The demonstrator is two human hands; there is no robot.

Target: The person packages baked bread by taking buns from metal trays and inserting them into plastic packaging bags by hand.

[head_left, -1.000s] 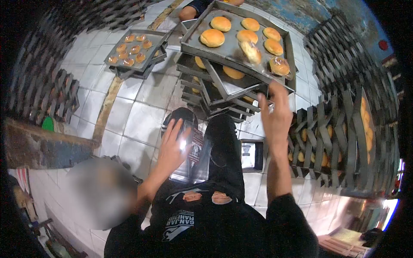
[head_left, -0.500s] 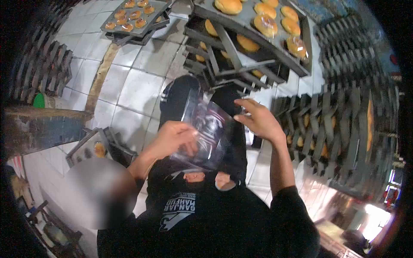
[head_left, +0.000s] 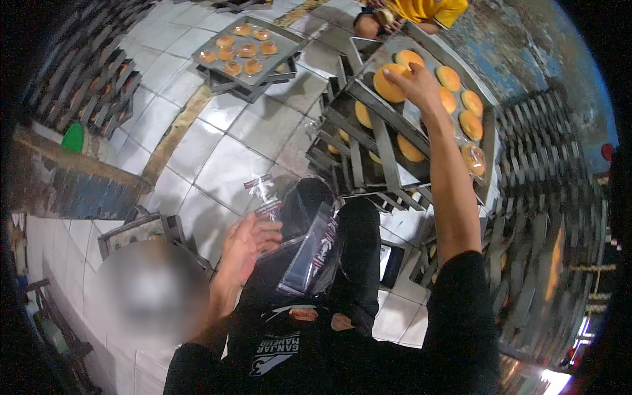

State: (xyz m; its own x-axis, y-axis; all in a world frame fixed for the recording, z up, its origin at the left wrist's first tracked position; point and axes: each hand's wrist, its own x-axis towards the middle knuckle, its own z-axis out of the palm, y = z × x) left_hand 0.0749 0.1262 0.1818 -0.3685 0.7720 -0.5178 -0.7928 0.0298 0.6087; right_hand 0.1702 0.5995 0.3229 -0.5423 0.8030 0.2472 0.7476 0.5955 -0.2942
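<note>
My right hand reaches out to the upper tray, its thumb and fingers closed around the sides of a round golden bun. Other buns lie around it on the same tray. Over my left thigh, my left hand has a small clear plastic bag with dark and red print at its bent fingers. More clear printed bags rest in a loose pile on my lap, right beside that hand.
Stacked dark trays with buns stand under the upper tray. Another tray of wrapped buns sits on the tiled floor ahead left. A person in a yellow shirt crouches behind the trays. A wooden post juts in at left.
My right hand has moved from above my lap forward to a bun on the tray. My left hand has shifted left with a bag, away from the pile. The view has tilted up.
</note>
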